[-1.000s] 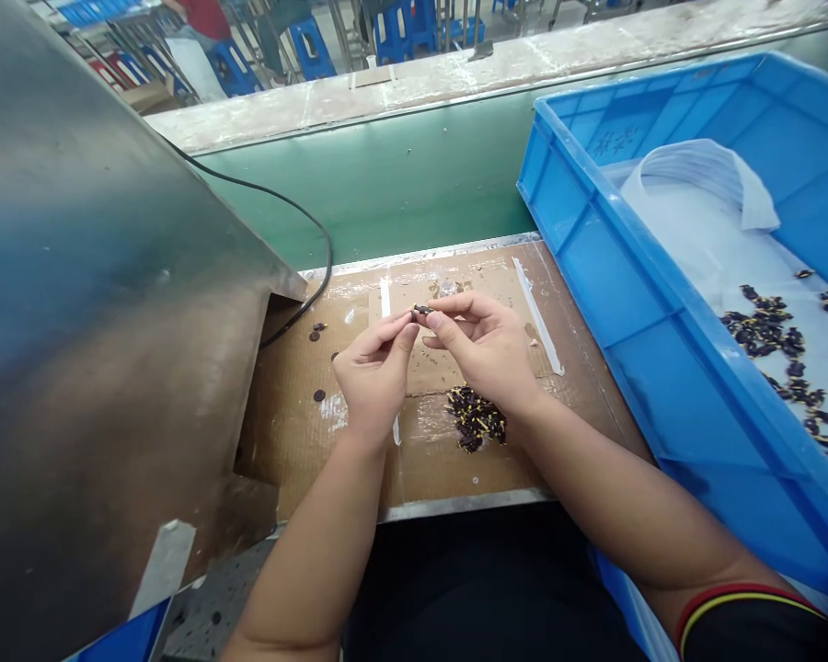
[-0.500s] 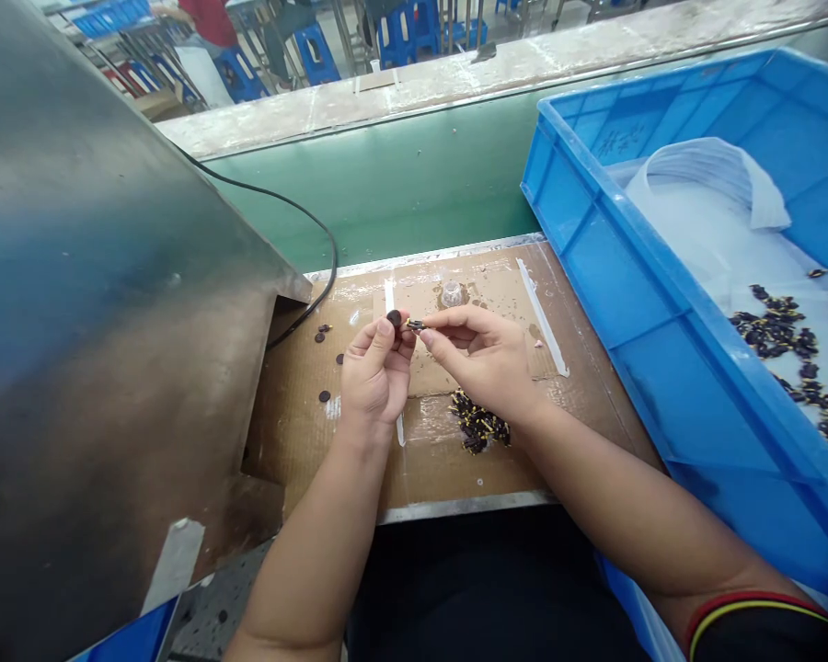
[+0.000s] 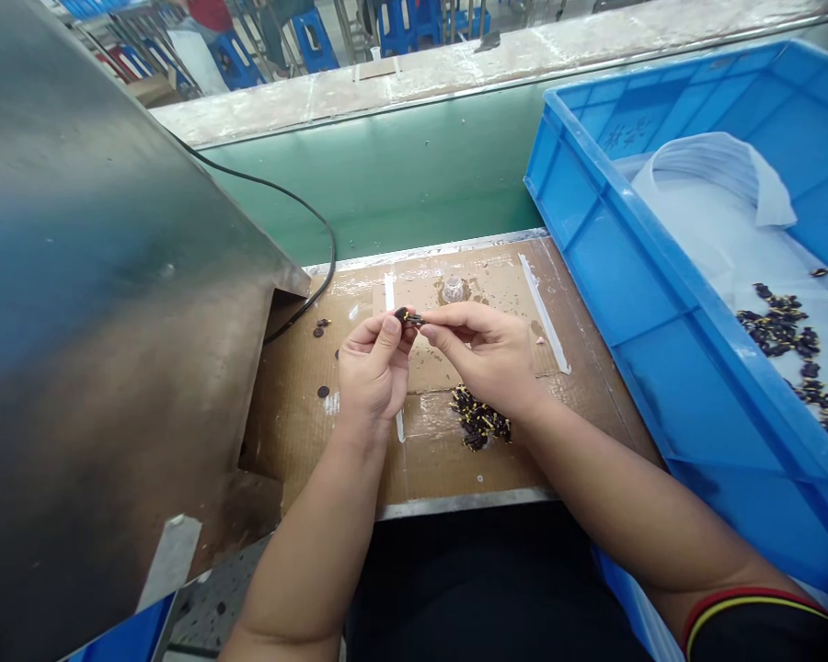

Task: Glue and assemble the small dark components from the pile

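Between the thumb and fingers of my left hand (image 3: 371, 372) is a small black round disc (image 3: 400, 314), tilted up. My right hand (image 3: 488, 357) pinches a tiny black and yellow part (image 3: 415, 320) by its right end. The part meets the disc; whether it sits in it or only touches it, I cannot tell. Below my right hand, a pile of similar black and yellow parts (image 3: 479, 421) lies on the cardboard (image 3: 428, 478). Another black disc (image 3: 323, 392) rests left of my left hand, with a few more small pieces (image 3: 318, 331) farther back.
A large blue crate (image 3: 593, 221) on the right holds a white liner and clusters of black and yellow parts (image 3: 776, 326). At left stands a metal housing (image 3: 124, 303) with a black cable (image 3: 304, 198). A small clear cup (image 3: 454, 290) stands behind my hands.
The black and yellow part has come left against the disc, and the gap between them has closed. My hands are closer together. The view has shifted slightly.
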Demonstrator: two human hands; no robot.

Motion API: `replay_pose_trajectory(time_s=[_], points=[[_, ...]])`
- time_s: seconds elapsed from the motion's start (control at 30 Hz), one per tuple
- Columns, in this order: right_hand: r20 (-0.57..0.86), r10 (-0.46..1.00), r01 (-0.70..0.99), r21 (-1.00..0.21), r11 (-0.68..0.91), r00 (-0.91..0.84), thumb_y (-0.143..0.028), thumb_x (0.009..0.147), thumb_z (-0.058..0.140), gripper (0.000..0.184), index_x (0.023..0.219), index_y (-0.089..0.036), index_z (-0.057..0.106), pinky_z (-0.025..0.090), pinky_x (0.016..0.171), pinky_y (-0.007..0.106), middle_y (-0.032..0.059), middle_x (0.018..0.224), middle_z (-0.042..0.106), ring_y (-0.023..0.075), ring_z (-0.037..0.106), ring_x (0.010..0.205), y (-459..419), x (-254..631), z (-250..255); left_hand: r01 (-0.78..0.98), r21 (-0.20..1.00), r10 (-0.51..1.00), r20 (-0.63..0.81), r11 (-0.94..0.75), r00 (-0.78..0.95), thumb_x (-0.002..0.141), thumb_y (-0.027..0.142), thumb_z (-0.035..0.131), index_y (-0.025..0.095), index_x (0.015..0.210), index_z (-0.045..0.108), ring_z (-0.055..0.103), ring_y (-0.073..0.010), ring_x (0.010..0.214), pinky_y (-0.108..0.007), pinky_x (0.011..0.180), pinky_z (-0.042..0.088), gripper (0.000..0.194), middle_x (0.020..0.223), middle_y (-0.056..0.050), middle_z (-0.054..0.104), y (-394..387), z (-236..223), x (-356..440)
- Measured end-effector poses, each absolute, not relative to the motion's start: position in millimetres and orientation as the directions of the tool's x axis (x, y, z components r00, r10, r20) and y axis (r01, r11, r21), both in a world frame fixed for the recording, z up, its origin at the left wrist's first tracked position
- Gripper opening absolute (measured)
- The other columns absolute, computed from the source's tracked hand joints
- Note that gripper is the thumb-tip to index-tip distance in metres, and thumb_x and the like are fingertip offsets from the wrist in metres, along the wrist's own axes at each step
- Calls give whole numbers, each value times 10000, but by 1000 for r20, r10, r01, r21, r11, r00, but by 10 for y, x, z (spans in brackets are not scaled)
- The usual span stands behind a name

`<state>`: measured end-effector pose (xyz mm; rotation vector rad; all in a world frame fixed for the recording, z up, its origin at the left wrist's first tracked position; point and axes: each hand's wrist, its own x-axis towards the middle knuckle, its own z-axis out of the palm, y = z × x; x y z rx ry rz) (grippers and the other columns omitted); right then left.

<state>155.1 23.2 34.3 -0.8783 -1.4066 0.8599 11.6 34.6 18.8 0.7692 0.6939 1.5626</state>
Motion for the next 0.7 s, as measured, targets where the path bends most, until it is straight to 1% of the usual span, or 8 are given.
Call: replay_pose_trajectory(time_s=[0.1,0.2,0.3,0.43,0.5,0.57,0.7], points=[[477,878,69,-875,479,-40,-243,913,718,146,1035,-274,792,623,823,351,20,1018,787,175,730,932,232,1577,363,-552,819,988,118,-155,-103,738,329,899,235,839,789,710,-104,858,-196,838,579,176,936,-35,760,353,177,112],[526,848,153,-834,530,-71,-243,919,706,151,1027,-303,794,619,880,383,7,1037,790,188,733,959,234,1603,383,-484,847,975,171,-218,-139,757,322,885,235,850,791,716,-121,857,-229,858,589,158,930,-44,760,354,163,114],[549,832,184,-813,553,-77,-237,930,691,157,1030,-305,791,610,922,400,6,1054,792,193,736,982,236,1616,391,-409,872,961,217,-269,-169,786,322,862,235,873,792,725,-144,862,-274,873,600,141,938,-51,760,344,140,117],[554,830,172,-813,557,-67,-238,938,682,161,1041,-300,790,616,885,379,5,1043,794,187,739,963,240,1628,386,-195,901,913,345,-387,-217,850,303,805,241,953,796,729,-195,966,-362,958,595,121,1020,-68,757,301,131,125],[565,823,184,-804,565,-61,-238,941,680,159,1037,-302,789,607,897,379,3,1042,794,186,737,961,247,1642,379,-84,895,887,416,-439,-203,875,278,778,239,1005,793,721,-208,1025,-376,1002,580,137,1074,-77,749,270,151,135],[571,819,207,-795,570,-57,-247,940,681,148,1027,-302,788,597,919,388,1,1044,793,189,735,968,258,1658,370,-13,881,867,463,-473,-187,892,248,755,236,1036,789,717,-207,1047,-370,1013,576,149,1107,-78,743,240,178,148],[581,812,239,-782,576,-55,-267,943,675,127,1004,-293,783,597,926,394,2,1032,794,192,736,968,283,1671,359,51,851,833,522,-522,-185,903,190,728,245,1056,782,715,-200,1047,-386,1018,576,170,1128,-60,739,204,206,167]])
